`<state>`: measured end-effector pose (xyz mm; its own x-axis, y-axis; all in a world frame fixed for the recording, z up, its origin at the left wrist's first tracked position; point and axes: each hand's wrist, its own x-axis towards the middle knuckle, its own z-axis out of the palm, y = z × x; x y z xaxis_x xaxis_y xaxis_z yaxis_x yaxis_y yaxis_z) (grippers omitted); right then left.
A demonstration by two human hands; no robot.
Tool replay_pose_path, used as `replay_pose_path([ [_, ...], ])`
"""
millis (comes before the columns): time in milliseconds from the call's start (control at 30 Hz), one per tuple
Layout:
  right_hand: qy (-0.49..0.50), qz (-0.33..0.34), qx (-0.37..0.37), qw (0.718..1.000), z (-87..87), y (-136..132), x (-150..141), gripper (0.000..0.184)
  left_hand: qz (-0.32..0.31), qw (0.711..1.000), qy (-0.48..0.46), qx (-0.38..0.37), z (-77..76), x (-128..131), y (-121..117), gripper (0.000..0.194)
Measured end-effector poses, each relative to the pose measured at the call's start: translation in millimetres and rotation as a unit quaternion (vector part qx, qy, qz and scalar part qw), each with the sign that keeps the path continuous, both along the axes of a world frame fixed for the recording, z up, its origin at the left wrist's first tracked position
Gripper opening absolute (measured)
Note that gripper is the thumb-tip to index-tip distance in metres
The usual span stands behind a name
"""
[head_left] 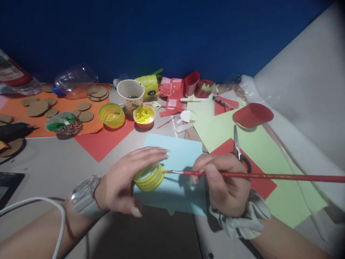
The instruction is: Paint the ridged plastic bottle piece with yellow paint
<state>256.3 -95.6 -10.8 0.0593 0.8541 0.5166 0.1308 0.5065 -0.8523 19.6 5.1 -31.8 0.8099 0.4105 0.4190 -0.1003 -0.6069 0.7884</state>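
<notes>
My left hand curves around the near-left side of a small clear plastic cup streaked with yellow paint. Its fingers stretch past the cup's far side, and the thumb stands apart from it; any contact at the palm is hidden. A thin red paintbrush is pinched in my right hand, its yellow-coated tip touching the cup's right side. Beneath the cup lies a light blue sheet of paper. A paper cup bottom with yellow paint stands beyond it.
Behind are a yellow-painted plastic ring, a tall paper cup and a green-painted cup. Cardboard discs lie on orange paper at left. Scissors and a red cup piece lie at right. A white cable crosses my left forearm.
</notes>
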Motion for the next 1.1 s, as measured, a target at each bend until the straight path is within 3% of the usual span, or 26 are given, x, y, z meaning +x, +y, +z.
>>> replay_pose_path([
  [133, -0.029, 0.005, 0.003, 1.0, 4.0, 1.9, 0.3, 0.017, 0.001, 1.0, -0.001, 0.001, -0.1, -0.7, -0.2, 0.1],
  [233, -0.068, 0.048, 0.053, 0.995, 8.4, 4.4, -0.7, 0.016, 0.001, 1.0, -0.001, -0.001, 1.0, -0.6, -0.4, 0.1],
  [400, -0.048, 0.076, 0.084, 0.992, 12.6, 7.1, -4.9, 0.015, 0.003, 1.0, 0.008, -0.009, 3.3, -0.5, -0.8, 0.101],
  [600, -0.042, 0.06, 0.03, 0.997, 5.9, 4.8, -1.7, 0.015, 0.005, 1.0, 0.006, -0.006, 3.7, -0.4, -1.3, 0.099],
  [833, 0.08, 0.002, -0.025, 0.996, 2.7, 4.3, -7.3, 0.013, 0.005, 1.0, 0.0, -0.006, 2.2, 0.1, -0.9, 0.097],
  [967, 0.118, 0.002, -0.078, 0.99, 6.2, 6.0, -10.5, 0.016, 0.0, 1.0, -0.002, 0.0, 2.0, 0.4, 0.1, 0.096],
  [1100, 0.117, 0.019, -0.072, 0.99, 6.5, 5.8, -10.2, 0.013, 0.0, 1.0, -0.004, 0.001, 1.5, -0.2, 0.5, 0.097],
])
